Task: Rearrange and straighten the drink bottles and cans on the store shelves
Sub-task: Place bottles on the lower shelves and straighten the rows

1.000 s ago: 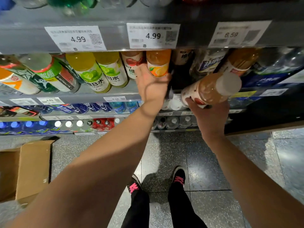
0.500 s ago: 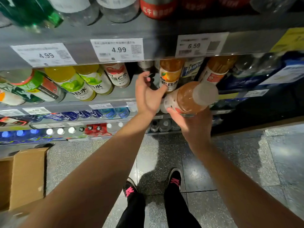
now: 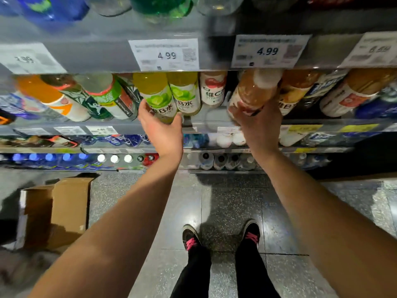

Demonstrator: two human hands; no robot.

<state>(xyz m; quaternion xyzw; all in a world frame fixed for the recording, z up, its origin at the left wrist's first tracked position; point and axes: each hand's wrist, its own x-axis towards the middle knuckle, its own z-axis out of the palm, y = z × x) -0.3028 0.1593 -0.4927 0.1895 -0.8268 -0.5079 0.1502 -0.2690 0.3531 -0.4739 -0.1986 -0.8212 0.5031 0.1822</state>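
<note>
The right hand (image 3: 258,123) is gripping an amber drink bottle (image 3: 250,93), its white cap tipped toward the camera, and is holding it at the gap on the middle shelf (image 3: 120,127) between a red-labelled vitamin C bottle (image 3: 213,89) and an orange-labelled bottle (image 3: 293,91). The left hand (image 3: 162,127) is cupping the base of a yellow-green lime bottle (image 3: 158,95), fingers curled round it. The job is looking partway done: the amber bottle is not yet seated, and the bottles further left are leaning unevenly. All bottles in view are looking full and capped. Lower shelves are holding more bottles. An open cardboard box (image 3: 58,211) is sitting on the floor, contents unseen.
</note>
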